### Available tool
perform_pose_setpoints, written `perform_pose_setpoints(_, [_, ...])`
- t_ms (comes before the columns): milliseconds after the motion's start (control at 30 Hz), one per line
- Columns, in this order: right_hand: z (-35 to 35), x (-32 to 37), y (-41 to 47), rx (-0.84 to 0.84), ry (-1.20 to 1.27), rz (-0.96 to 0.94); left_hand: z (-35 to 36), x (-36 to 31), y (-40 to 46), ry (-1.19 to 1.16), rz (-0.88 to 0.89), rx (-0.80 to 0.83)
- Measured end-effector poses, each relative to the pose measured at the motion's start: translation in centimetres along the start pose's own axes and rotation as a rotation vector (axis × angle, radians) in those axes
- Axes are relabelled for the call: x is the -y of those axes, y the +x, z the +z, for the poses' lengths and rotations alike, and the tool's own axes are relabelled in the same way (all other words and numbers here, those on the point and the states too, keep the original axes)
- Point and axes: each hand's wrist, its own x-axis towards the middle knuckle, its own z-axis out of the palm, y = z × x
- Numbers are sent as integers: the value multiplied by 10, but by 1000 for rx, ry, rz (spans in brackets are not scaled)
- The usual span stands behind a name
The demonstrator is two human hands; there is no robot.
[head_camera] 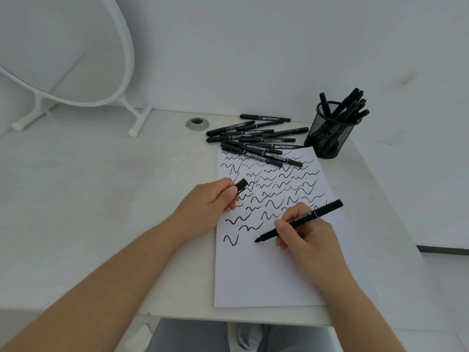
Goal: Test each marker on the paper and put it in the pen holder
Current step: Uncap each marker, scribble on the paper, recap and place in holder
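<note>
A white sheet of paper (269, 273) lies on the desk, its upper half covered with black squiggles. My right hand (304, 237) grips an uncapped black marker (299, 222), whose tip rests on the paper to the right of the lowest squiggle. My left hand (208, 207) rests on the paper's left edge and pinches the marker's black cap (241, 185). A pile of several capped black markers (256, 141) lies across the paper's top edge. A black mesh pen holder (330, 135) stands at the back right with several markers in it.
A round white-framed mirror (63, 52) on a stand sits at the back left. A grey cable grommet (197, 123) is set in the white desk (101, 199) behind the marker pile. The desk's front edge runs just below the paper, with my lap beneath.
</note>
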Motion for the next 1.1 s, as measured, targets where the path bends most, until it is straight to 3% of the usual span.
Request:
perform_pose_setpoints(267, [-1, -8, 3, -184, -78, -60, 0, -2, 0, 25, 9, -7])
perform_pose_setpoints(367, [0, -4, 4, -242, 55, -118, 0, -2, -1, 47, 28, -25])
perform_pose_setpoints(667, [-12, -5, 2, -153, 483, -30, 4, -8, -6, 247, 187, 11])
perform_pose_setpoints(1100, [-10, -4, 0, -124, 437, 2, 7, -17, -9, 259, 296, 49])
